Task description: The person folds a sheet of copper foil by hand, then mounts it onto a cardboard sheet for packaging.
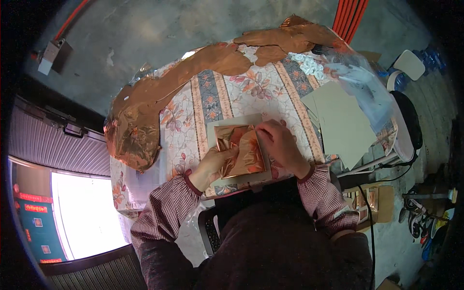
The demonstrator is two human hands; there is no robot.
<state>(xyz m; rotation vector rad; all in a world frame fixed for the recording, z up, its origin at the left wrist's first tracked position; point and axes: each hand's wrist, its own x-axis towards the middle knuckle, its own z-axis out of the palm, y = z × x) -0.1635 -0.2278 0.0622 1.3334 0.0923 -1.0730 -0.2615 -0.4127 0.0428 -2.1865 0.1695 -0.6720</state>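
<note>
floral tablecloth [251, 92]; grey card stack [340, 121]; clear plastic bag [362, 82]; red cables [350, 17]

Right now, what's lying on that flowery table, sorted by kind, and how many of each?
Copper foil sheet under the hands: 1
Card under that sheet: 1
Long copper foil strip along the table edge: 1
Stack of grey cards: 1
Clear plastic bag: 1
Cluster of white bits: 1
Total: 6

the foil sheet [240, 151] under both hands is thin, crinkled and shiny copper — it lies on a matt pale card [232, 121]. the tablecloth [217, 96] looks like smooth printed cloth; the grey cards [340, 121] are dull, the bag [362, 82] clear glossy plastic.
</note>
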